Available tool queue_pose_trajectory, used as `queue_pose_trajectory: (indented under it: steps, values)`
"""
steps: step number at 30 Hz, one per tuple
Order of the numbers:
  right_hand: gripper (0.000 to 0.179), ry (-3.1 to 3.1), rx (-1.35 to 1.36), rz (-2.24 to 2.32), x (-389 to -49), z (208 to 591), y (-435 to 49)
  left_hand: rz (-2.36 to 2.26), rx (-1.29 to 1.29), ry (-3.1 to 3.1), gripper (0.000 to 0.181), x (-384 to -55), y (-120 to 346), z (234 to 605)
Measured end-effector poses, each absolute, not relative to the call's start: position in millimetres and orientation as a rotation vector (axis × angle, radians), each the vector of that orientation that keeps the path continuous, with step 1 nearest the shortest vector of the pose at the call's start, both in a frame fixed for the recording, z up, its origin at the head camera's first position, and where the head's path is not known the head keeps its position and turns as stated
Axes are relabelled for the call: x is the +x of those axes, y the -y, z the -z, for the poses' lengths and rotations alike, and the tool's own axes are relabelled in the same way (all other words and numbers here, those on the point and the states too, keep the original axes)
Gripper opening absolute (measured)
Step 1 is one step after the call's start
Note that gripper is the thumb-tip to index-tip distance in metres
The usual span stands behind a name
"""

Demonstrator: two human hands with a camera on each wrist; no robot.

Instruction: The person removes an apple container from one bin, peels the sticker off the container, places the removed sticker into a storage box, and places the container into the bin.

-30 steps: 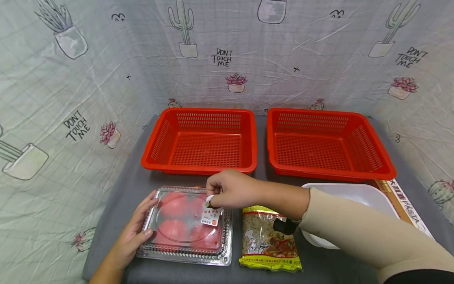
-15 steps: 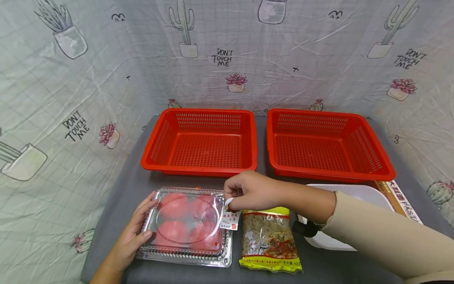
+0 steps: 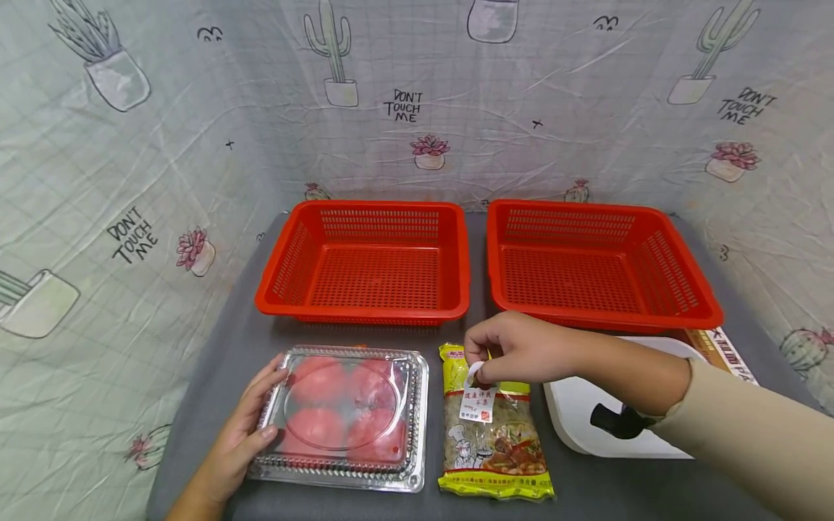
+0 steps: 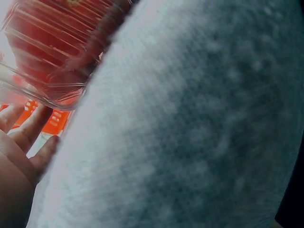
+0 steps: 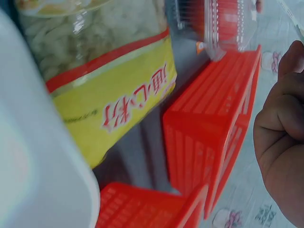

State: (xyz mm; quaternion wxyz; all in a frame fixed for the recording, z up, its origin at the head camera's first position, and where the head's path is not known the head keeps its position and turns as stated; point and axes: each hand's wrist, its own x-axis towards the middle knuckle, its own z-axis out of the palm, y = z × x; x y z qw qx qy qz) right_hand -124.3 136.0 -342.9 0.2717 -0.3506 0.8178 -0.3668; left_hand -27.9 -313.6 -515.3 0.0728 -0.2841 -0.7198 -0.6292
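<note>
A clear plastic clamshell box (image 3: 345, 474) holds several round red fruits, which look blurred through the lid. My left hand (image 3: 234, 434) rests along its left edge, thumb on the near part and fingers extended along the side; the left wrist view shows these fingers (image 4: 31, 126) beside the box corner. My right hand (image 3: 521, 347) pinches a small white label (image 3: 478, 409) with red print between thumb and bent fingers. The label hangs over the upper part of a yellow bag of macaroni (image 3: 489, 467), overlapping it in the head view.
Two red plastic baskets stand at the back, a left basket (image 3: 371, 314) and a right basket (image 3: 606, 317). Under my right forearm lies a white tub (image 3: 580, 412). Behind it is a pasta box (image 3: 726, 351). A printed curtain (image 3: 391, 43) encloses the grey table.
My right hand has moved right with the label, from above the clamshell box to above the macaroni bag. The left hand has stayed at the box.
</note>
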Motion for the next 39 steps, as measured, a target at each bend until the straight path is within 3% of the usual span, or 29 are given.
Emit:
queue_pose_trajectory:
  steps: [39]
  values:
    - [0.011,-2.241,-0.629,0.947,-132,354,-273,1.923,-0.821,2.177,0.075,-28,315,515]
